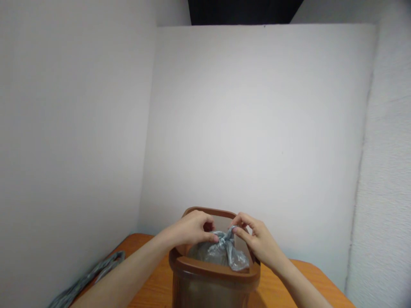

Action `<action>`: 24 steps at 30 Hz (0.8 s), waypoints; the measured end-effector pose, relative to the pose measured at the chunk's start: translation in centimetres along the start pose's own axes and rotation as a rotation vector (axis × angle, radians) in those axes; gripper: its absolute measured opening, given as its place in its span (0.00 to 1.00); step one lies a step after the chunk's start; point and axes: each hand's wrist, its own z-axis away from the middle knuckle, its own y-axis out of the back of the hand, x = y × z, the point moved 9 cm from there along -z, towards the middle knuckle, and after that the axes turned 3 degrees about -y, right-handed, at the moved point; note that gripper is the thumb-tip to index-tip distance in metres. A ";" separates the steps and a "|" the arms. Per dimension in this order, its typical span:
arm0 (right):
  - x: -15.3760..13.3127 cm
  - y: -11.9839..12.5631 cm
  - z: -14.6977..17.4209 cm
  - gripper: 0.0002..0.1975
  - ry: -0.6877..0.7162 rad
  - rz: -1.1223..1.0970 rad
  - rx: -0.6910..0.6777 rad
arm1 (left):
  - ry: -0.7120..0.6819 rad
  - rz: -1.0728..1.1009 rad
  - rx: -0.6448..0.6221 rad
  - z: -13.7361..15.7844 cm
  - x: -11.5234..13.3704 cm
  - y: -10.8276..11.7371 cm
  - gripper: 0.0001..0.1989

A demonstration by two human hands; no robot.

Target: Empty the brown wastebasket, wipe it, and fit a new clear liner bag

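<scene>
A grey translucent plastic bag point(237, 258), gathered into a knot at its top, sits inside a brown plastic trash bin point(213, 273). My right hand point(255, 235) pinches a twisted end of the bag between thumb and fingers, just above the knot. From the other side, my left hand point(197, 227) reaches over the bin's rim, its thumb and curled fingers closed on the gathered plastic left of the knot. Its fingertips are partly hidden. What the bag contains cannot be made out.
The bin stands on an orange-brown wooden table point(154, 286). At the table's left edge lies a bunched length of grey plastic point(93, 273), partly behind my left forearm. White walls point(257, 128) enclose the table at the back and both sides.
</scene>
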 end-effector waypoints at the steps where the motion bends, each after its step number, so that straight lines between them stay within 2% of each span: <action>1: -0.1 0.2 0.1 0.06 0.009 0.000 0.002 | -0.001 -0.016 -0.004 -0.2 0.0 -0.2 0.10; 3: -0.8 0.5 0.4 0.05 0.061 -0.001 -0.007 | -0.008 -0.033 0.010 -0.3 0.1 -0.1 0.08; 6: -2.4 0.1 0.6 0.14 0.154 0.062 -0.065 | -0.018 -0.042 0.047 -0.2 0.4 0.4 0.08; 7: -2.9 -0.2 0.6 0.14 0.176 0.124 -0.084 | -0.019 -0.046 0.055 -0.2 0.5 0.5 0.08; 11: -3.1 -0.7 0.4 0.02 0.199 0.330 -0.081 | -0.001 -0.068 0.093 -0.1 0.3 1.2 0.09; 13: -2.0 0.2 0.4 0.05 0.150 0.289 -0.051 | 0.030 -0.077 0.117 0.3 -0.5 1.8 0.10; 17: 2.1 2.7 1.2 0.11 0.013 0.031 -0.009 | 0.100 -0.083 0.190 1.9 -3.3 3.8 0.11; 20: 4.4 3.4 1.8 0.13 -0.063 -0.100 -0.016 | 0.116 -0.053 0.226 2.9 -4.6 4.9 0.09; 22: 4.4 3.1 2.1 0.13 -0.071 -0.113 -0.045 | 0.095 -0.012 0.218 3.1 -4.4 5.0 0.08; 24: 3.1 2.5 2.2 0.10 -0.040 -0.098 -0.081 | 0.051 0.032 0.180 3.0 -3.1 4.4 0.17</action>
